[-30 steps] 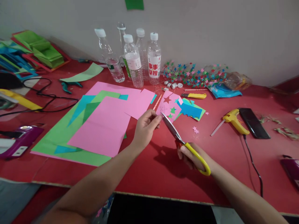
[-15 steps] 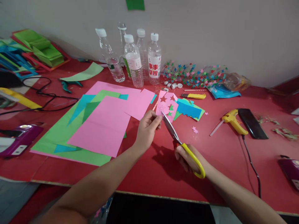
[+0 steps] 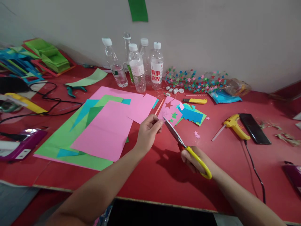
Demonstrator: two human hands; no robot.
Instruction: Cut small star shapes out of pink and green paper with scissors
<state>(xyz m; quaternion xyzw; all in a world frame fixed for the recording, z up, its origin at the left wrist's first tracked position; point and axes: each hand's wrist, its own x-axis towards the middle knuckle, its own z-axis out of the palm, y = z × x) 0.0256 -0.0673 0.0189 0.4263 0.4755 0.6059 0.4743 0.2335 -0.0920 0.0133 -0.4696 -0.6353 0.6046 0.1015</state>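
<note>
My left hand pinches the lower left corner of a small pink paper, which has star-shaped holes and a star drawn on it. My right hand is closed round the yellow handles of the scissors. The blade tips touch or nearly touch the paper beside my left fingertips, and the blades look almost closed. Behind the paper, to the right, lie blue and green scraps. Small pink stars rest on the red table to the right of the scissors.
Large pink, green and blue sheets lie left. Plastic bottles stand at the back, beside many strung stars. A yellow cutter, glue gun with its cable and black phone are right. Teal pliers lie back left.
The view has shifted, so the table items appear lower. The small pink paper has turned or tilted in my left hand, and a pink flap now shows at its right edge. Both hands keep their holds.
</note>
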